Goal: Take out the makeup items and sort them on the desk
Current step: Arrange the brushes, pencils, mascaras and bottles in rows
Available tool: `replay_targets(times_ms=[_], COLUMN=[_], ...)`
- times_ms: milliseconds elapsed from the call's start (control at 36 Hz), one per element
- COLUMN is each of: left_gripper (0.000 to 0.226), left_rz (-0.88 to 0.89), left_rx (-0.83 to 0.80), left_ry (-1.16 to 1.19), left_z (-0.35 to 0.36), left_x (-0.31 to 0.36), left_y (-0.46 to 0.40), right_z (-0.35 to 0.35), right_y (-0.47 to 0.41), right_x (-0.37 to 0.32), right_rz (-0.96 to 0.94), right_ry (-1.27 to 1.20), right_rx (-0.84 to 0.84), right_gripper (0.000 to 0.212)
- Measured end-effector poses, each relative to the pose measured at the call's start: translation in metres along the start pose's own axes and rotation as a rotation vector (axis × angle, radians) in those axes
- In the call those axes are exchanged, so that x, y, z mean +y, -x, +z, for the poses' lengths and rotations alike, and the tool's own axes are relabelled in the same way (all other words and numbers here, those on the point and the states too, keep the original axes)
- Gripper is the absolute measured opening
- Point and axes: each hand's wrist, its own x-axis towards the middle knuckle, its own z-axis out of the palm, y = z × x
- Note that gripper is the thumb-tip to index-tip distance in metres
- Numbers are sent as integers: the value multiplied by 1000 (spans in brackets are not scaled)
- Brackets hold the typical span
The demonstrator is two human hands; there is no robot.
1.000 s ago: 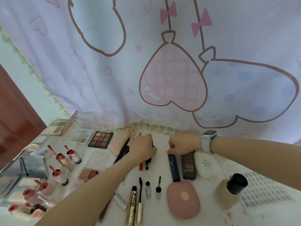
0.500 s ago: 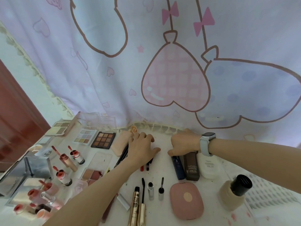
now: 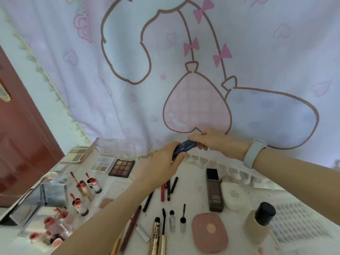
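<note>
Both hands hold the dark blue tube [image 3: 184, 147] above the bench's [image 3: 195, 188] far side: left hand [image 3: 165, 162] wraps one end, right hand [image 3: 211, 140] pinches the other. Probably light, rigid, slick plastic (grasp mid-barrel).

We count three eyeshadow palettes [image 3: 121, 168], two open mascara tubes [image 3: 172, 220], one pink compact [image 3: 209, 232], one foundation bottle [image 3: 259, 222], one dark brown tube [image 3: 214, 190], one white tube [image 3: 233, 196], one navy tube [image 3: 184, 147], two hands [image 3: 163, 166].

Both arms raised, L grip [image 3: 163, 162] & R grip [image 3: 211, 141] curled shut, close together
</note>
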Motion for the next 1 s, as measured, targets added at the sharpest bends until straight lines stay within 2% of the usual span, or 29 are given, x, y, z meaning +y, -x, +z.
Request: replay_targets(times_ms=[139,278,444,500,583,667,750,889,944,1000], left_gripper=[26,30,32,39,53,42,30,19,21,22], left_rz=[112,122,134,89,-77,-318,-482,-579,-568,-530], left_rx=[1,-7,-68,-124,-225,-314,-378,-423,-480,-525], left_ry=[-178,-276,-287,-245,-100,69,263,546,568,479], left_z=[-15,-17,-26,-26,-26,-25,-26,-27,-28,-27], left_x=[13,12,13,12,7,-2,-10,-16,-17,-19], left_y=[1,5,5,5,5,5,6,9,8,8], right_z=[-1,2,3,2,-4,-11,-14,-6,-2,1], right_y=[15,23,25,22,18,14,13,15,17,18], right_x=[-10,-17,-15,-12,-4,6,14,25,27,30], right_rz=[-47,-115,-119,-94,-39,40,96,169,198,213], right_ry=[-18,56,66,-36,-137,-254,-280,-230,-252,-243], right_rx=[-35,-47,-89,-102,-52,33,39,-86,-173,-244], right_gripper=[31,27,22,14,7,8,12,12,8,10])
